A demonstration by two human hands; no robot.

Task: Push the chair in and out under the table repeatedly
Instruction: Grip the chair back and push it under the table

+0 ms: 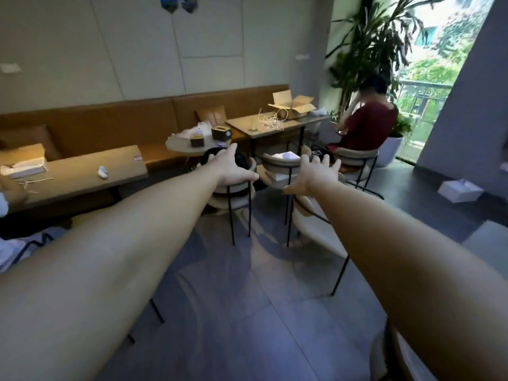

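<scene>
— Bench [192, 149] placement? It is seen round and pale, ahead before the brown wall seat.

— And the chair [233, 193]?

— It is found at the bench's near edge, half tucked (black legs showing).

— Grips?

— Left hand [229, 167] and right hand [316, 174] are spread wide; nothing is held.

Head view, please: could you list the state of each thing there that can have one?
Left hand: open, empty, fingers spread, reaching forward.
Right hand: open, empty, fingers spread.
Cardboard box: flaps open, on the far table.
Chair beyond the left hand: upright, near the round table.
Chair below the right hand: tilted.
White cable: loose, tangled on the far table.
</scene>
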